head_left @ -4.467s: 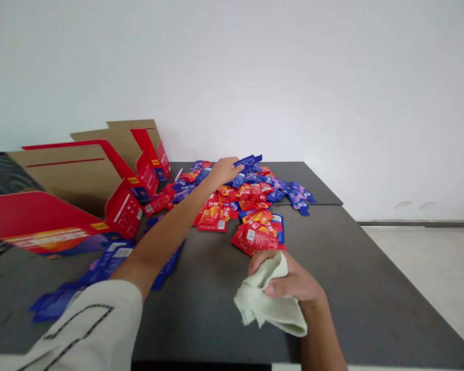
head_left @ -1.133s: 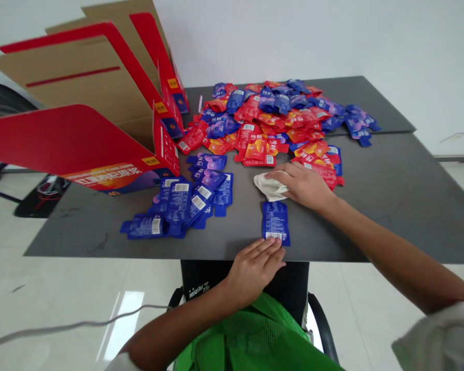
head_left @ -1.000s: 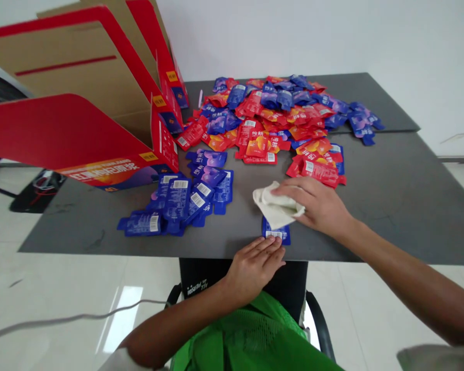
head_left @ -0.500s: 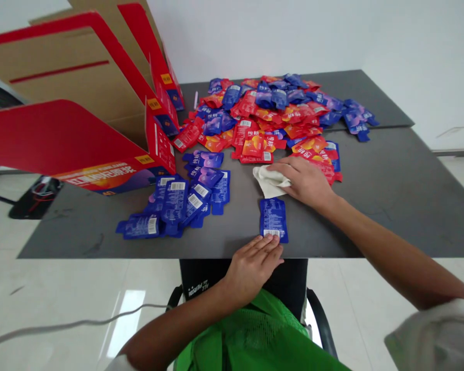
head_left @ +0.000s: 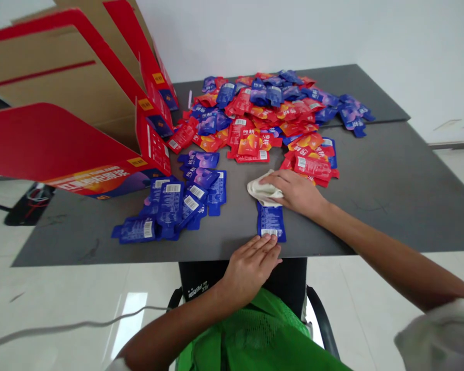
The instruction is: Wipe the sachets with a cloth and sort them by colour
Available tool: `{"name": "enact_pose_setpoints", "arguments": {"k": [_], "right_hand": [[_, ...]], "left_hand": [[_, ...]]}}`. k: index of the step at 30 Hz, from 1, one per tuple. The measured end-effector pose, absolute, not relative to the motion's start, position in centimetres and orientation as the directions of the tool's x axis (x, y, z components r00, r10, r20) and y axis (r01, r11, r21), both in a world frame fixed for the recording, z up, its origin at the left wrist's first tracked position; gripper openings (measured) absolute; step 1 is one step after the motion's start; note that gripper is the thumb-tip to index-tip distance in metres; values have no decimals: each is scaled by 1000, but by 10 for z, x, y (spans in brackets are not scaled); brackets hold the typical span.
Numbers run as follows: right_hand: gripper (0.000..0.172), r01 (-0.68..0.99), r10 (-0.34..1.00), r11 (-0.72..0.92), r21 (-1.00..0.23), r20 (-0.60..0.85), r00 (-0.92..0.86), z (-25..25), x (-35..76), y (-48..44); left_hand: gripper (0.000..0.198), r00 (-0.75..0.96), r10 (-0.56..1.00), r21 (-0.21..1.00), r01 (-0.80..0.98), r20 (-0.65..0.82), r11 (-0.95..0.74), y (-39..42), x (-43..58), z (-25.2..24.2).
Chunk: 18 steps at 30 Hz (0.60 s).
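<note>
Passage runs over the dark tabletop (head_left: 375, 190) right of the pouches (head_left: 255, 116); tilted cardboard boxes (head_left: 73, 103) wall the left.

Across the dark grey tabletop (head_left: 371, 175), which is made of two panels meeting at a seam, a big heap of red and blue sachets (head_left: 255, 113) spreads out ahead of me. Nearer, on my left, lies a smaller group of blue sachets (head_left: 174, 203) with barcodes showing. Red-and-kraft cardboard cartons (head_left: 42, 139) stand open at the table's far left, with a thin white stick (head_left: 189, 98) just beyond them. Below the edge I see a black chair back (head_left: 239, 273) with white lettering, green mesh fabric (head_left: 255, 340) in my lap, and a grey cable (head_left: 69, 325) across the glossy white floor (head_left: 351, 309). A white wall (head_left: 294, 36) rises behind it all.
</note>
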State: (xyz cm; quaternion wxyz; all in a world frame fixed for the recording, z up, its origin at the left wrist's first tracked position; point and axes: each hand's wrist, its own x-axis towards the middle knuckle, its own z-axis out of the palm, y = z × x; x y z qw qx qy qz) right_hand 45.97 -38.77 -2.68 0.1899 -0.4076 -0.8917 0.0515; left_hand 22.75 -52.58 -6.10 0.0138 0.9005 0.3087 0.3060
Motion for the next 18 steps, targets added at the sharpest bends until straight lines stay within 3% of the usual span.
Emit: {"name": "enact_pose_setpoints", "arguments": {"k": [3,6,10,14,18], "right_hand": [[43,762,759,620,-189,389,-522,-11,467,-374],[45,786,752,556,-271,567,-337,6,477,-398],[38,823,730,418,-384,681,-53,14,493,-452],[31,790,773,215,-574,595,222,-5,507,-491],[38,686,767,58,-726,471,434,-36,517,-511]], "left_hand": [[25,637,587,267,531,500,-804,-519,228,-48],[29,614,663,347,565,428,-748,-498,231,-23],[32,468,795,335,731,387,-594,-455,241,-4],[49,363,876,250,859,318,-447,-428,259,-12],[57,365,913,199,896,180,-398,-424,276,-14]]}}
